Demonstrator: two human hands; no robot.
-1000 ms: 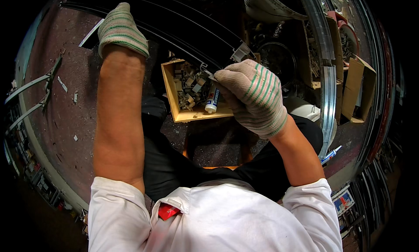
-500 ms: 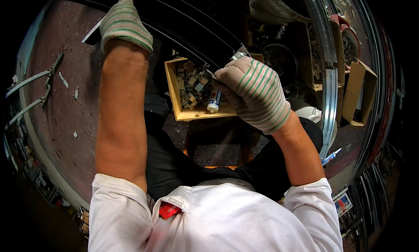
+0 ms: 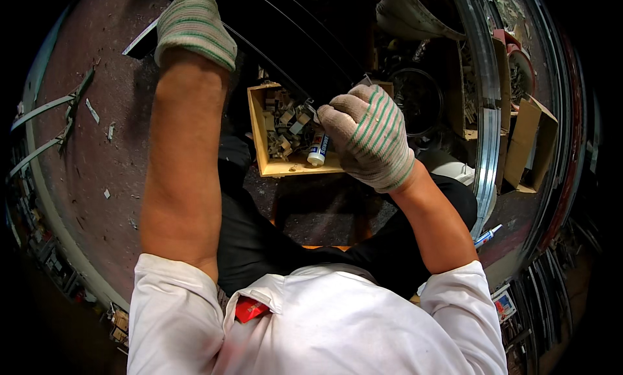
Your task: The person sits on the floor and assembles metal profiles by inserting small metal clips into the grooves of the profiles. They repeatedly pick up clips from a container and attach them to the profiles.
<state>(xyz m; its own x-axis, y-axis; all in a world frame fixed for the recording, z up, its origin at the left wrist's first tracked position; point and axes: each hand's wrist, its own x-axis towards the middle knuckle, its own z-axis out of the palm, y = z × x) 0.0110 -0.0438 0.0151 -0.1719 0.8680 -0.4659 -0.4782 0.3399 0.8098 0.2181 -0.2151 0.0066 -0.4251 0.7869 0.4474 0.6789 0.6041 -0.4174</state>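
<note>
A long dark frame slants from the top of the view to a wooden box, its near end above the box's far side. The gloved right hand has its grip curled closed on that end's edge, while the gloved left hand is farther up the frame, fingers hidden, its grip impossible to tell; the step looks like steadying the frame, and the next move seems to call for even support. Inside the box are a tube and small pieces.
</note>
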